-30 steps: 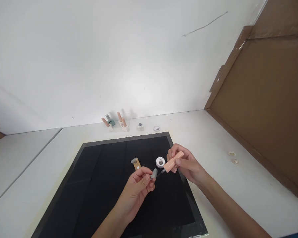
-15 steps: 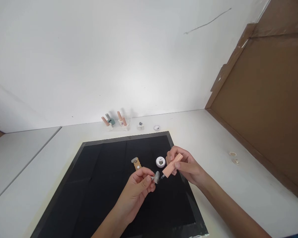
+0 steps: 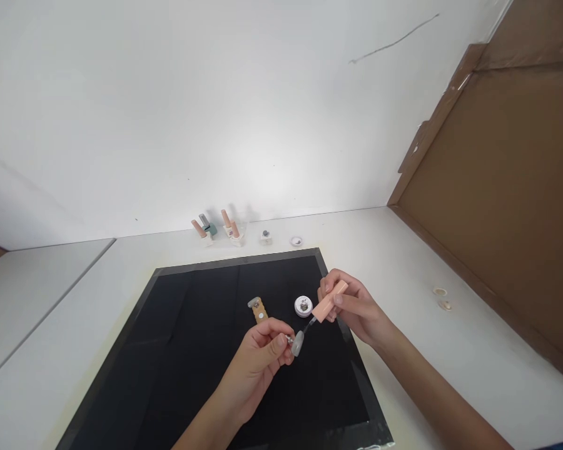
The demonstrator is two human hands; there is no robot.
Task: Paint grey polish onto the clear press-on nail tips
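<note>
Between the thumb and fingers of my left hand (image 3: 263,356) is the small metal stem of a grey, translucent false nail tip (image 3: 298,344). My right hand (image 3: 351,306) grips a nail polish brush by its peach cap (image 3: 329,301). The brush slants down to the left, its bristles at the upper edge of the nail tip; whether they touch it I cannot tell. Just left of the cap sits a round white pot (image 3: 303,306) with something dark in its middle. Beyond my left fingers lies a tan piece (image 3: 259,309) with another clear nail tip at its top end, partly hidden by my hand.
A black mat (image 3: 192,350) with grey taped edges lies on the white table (image 3: 417,262). Along the wall stand several nail polish bottles (image 3: 205,231), a small clear container (image 3: 266,237) and a round lid (image 3: 296,240). Two cream-coloured discs (image 3: 443,299) lie at right, near a brown cardboard panel (image 3: 507,206).
My right hand has moved slightly up and right with the brush. The nail tip in my left hand has tilted a little and sits slightly lower.
</note>
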